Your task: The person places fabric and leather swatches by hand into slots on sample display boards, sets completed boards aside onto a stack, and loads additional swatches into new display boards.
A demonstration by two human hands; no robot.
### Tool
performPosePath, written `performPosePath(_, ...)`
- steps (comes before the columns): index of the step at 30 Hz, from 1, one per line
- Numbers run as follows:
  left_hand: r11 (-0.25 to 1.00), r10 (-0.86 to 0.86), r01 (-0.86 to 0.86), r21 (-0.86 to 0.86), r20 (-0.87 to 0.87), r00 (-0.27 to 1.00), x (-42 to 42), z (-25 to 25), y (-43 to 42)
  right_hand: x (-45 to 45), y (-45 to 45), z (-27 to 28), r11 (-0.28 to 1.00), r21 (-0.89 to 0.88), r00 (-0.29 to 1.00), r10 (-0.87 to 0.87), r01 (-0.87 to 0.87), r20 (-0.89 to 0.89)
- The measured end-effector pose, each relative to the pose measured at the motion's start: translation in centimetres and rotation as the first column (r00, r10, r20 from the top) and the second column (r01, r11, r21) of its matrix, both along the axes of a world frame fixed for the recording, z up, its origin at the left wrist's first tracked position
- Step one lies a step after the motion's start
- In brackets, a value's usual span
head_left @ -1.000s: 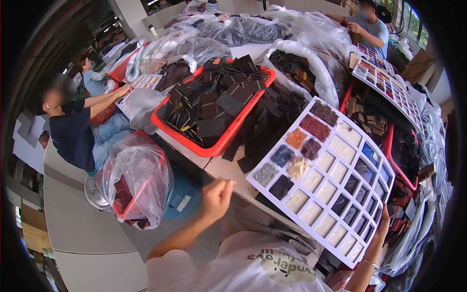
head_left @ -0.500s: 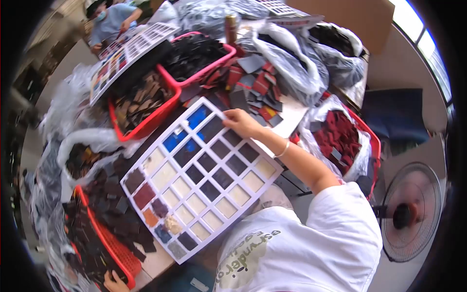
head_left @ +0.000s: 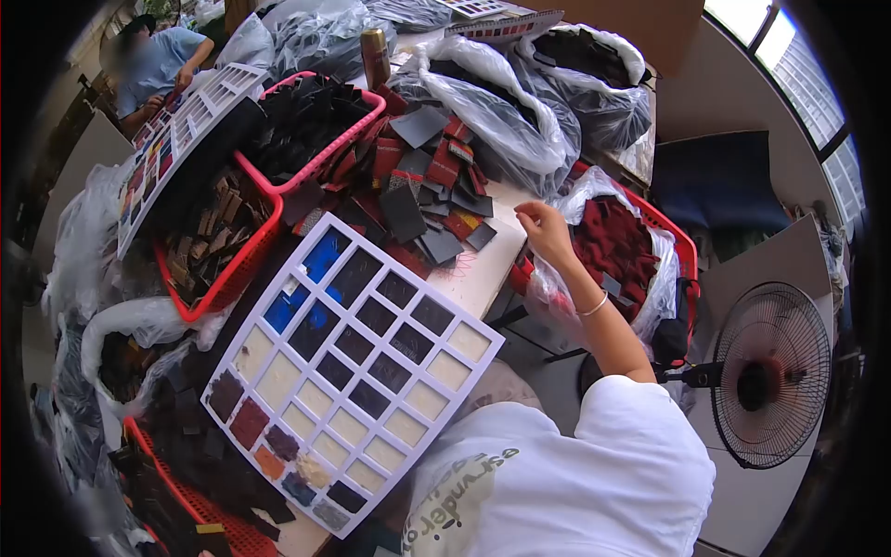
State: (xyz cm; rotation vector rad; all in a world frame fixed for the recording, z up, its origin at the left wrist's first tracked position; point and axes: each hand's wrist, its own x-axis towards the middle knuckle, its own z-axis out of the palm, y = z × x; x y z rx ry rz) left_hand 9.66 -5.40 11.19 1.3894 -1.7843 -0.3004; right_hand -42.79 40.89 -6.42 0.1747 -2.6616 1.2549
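My right hand (head_left: 548, 233), with a light bracelet at the wrist, is raised over the right end of the table. Its fingers are curled together; anything between them is too small or hidden to make out. To its left, a white sample board (head_left: 422, 372) lies tilted at the table's front edge, apart from the hand. Its grid holds black, cream, blue, maroon and orange swatches. Beyond the board is a loose pile of grey and red swatch pieces (head_left: 402, 213). My left hand is out of view past the bottom left.
Red baskets (head_left: 230, 279) of dark and brown pieces stand at left, with another color board (head_left: 176, 153) leaning above. A bag of dark red pieces (head_left: 620, 243) sits at right near a fan (head_left: 770, 375). A can (head_left: 375, 58) stands behind. A co-worker (head_left: 160, 65) is at upper left.
My right hand has let go of the sample board's top edge and moved right. The board has shifted left and down in view. My left hand has left the view at bottom left.
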Motion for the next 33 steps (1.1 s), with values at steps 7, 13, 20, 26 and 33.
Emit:
performPosePath(7, 0.655, -0.259, 0.571, 0.494, -0.563, 0.785, -7.7, -3.7, -0.8, -3.6, -5.0, 0.1, 0.874, 0.419, 0.921, 0.345, -0.245, -0.181)
performPosePath(13, 0.525, -0.263, 0.668, 0.528, -0.646, 0.717, -12.2, -4.8, -2.2, -5.8, -1.6, -3.0, 0.901, 0.190, 0.911, 0.408, -0.390, -0.064)
performPosePath(20, 0.438, -0.428, 0.723, 0.534, -0.584, 0.690, -22.0, -9.7, -6.8, -4.6, -1.7, -1.5, 0.923, 0.300, 0.924, 0.312, -0.240, -0.221)
performPosePath(26, 0.466, -0.540, 0.717, 0.518, -0.476, 0.695, -25.8, -11.7, -7.6, -2.9, -0.7, 4.3, 0.989, 0.086, 0.931, 0.142, -0.120, -0.337)
performPosePath(33, 0.609, -0.714, 0.736, 0.296, -0.199, 0.671, -26.8, -14.4, -8.5, 1.9, -10.0, 9.7, 0.762, -0.400, 0.842, 0.537, -0.509, -0.049)
